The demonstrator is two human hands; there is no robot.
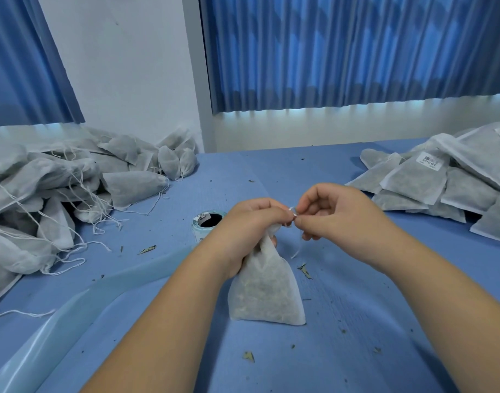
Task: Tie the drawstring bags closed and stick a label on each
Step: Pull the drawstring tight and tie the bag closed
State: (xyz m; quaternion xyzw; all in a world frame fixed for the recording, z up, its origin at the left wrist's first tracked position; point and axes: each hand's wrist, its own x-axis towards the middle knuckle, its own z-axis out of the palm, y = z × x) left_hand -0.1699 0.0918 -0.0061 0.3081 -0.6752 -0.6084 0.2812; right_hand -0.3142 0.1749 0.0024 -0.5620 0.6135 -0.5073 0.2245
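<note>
A white drawstring bag [267, 290] filled with dried leaves stands upright at the middle of the blue table [356, 321]. My left hand [250, 231] grips its gathered neck. Just to the right, my right hand [336, 219] pinches the white drawstring [292, 212] at the top of the bag, and a loose end of the string hangs down below the fingers. A roll of labels [205, 225] stands right behind my left hand.
A heap of bags with loose strings [59, 199] fills the left side. A stack of flat bags, one showing a barcode label [430, 161], lies at the right. A pale backing strip [101, 290] trails to the lower left. Leaf bits litter the table.
</note>
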